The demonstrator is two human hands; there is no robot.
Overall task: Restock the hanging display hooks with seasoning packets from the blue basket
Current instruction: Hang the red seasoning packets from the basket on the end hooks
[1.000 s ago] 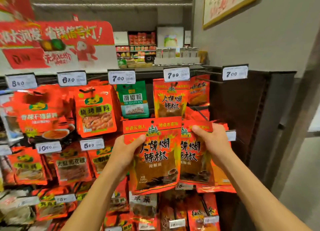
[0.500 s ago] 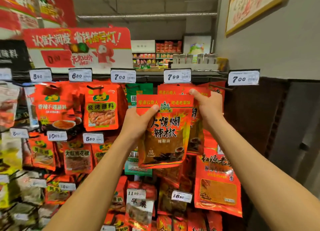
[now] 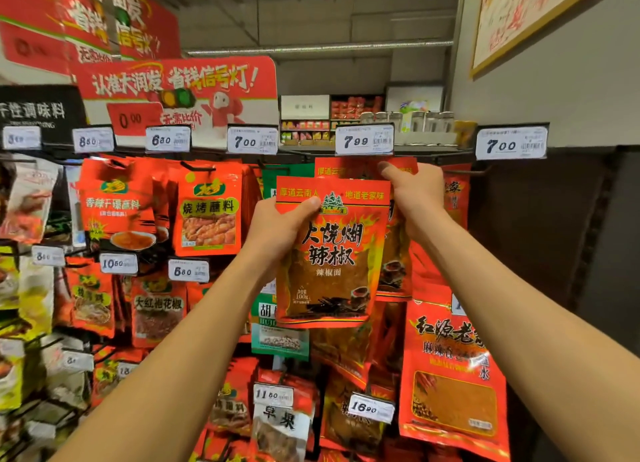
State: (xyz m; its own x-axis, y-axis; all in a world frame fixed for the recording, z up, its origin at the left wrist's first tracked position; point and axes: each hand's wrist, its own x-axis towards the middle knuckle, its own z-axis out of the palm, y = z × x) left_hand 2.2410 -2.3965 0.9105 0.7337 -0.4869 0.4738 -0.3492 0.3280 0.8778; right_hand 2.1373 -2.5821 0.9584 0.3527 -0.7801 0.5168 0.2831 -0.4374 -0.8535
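My left hand (image 3: 277,231) grips the upper left corner of a red chili powder packet (image 3: 332,264), thumb on its front, held upright in front of the rack. My right hand (image 3: 414,198) holds a second matching packet (image 3: 394,254) behind it, fingers up at its top edge just under the 7.99 price tag (image 3: 363,139), where the hook sits. Matching packets (image 3: 346,169) hang on that hook behind. The blue basket is out of view.
Hooks full of red seasoning packets cover the rack to the left and below, each with a price tag. A green pepper packet (image 3: 277,326) hangs behind the held one. The hook under the right 7.00 tag (image 3: 510,143) looks bare. A grey wall stands at right.
Both hands have risen with their packets from mid-rack to the top row. My right hand now reaches the hook under the 7.99 tag.
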